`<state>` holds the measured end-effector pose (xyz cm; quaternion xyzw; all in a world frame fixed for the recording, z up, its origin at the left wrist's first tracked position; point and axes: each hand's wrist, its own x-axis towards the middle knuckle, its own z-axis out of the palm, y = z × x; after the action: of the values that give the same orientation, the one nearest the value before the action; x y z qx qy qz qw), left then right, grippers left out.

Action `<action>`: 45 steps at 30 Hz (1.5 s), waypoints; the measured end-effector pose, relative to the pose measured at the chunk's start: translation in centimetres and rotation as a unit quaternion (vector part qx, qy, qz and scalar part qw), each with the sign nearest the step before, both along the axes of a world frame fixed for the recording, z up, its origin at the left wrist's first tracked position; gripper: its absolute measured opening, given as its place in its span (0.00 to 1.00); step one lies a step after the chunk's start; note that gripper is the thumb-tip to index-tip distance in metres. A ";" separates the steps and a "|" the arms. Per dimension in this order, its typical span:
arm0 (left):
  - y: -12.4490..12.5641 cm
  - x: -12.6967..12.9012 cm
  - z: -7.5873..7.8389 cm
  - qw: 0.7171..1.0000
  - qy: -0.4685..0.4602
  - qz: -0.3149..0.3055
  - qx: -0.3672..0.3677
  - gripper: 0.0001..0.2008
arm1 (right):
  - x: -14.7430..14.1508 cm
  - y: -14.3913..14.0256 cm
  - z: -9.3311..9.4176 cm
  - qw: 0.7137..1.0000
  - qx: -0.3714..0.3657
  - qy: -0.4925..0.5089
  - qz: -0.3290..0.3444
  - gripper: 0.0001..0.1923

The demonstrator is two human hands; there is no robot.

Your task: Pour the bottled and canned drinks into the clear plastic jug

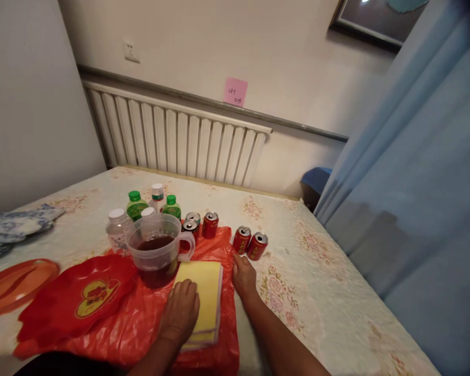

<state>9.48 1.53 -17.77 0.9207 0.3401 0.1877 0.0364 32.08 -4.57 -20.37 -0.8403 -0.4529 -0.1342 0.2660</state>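
My left hand (180, 309) rests on a stack of yellow paper (207, 292), its fingers lying over the left side of the top sheet. The stack sits on a spread red plastic bag (227, 324). At the bag's right edge my right hand (244, 275) is closed, with the thumb and fingers pinching the red plastic. Just beyond it stand two red drink cans (242, 239), both upright. Left of the paper is a clear plastic measuring jug (153, 250) with dark liquid in it, its handle facing right.
A red scalloped tray (58, 308) and an orange dish (8, 287) lie at left. Behind the jug stand several bottles (136, 206) and more cans (210, 225). Folded patterned cloth (15, 230) lies far left. A radiator (180, 136) backs the table; a blue curtain (415, 183) hangs right.
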 end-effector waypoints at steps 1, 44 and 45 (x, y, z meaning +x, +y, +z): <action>0.0 0.0 0.0 1.000 -0.001 0.001 0.000 0.09 | 0.0 0.0 0.0 1.000 0.001 0.003 -0.004 0.21; -0.1 -0.1 -0.1 1.000 -0.012 0.008 -0.013 0.09 | 0.1 4.5 1.4 0.936 0.083 0.323 -0.112 0.11; -0.1 -0.1 -0.1 1.000 -0.013 0.009 -0.015 0.09 | 0.1 4.8 1.3 0.932 0.081 0.332 -0.119 0.13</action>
<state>9.36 1.40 -17.89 0.9142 0.3511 0.1951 0.0533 32.22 0.19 -19.06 -0.8601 -0.2234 0.0853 0.4505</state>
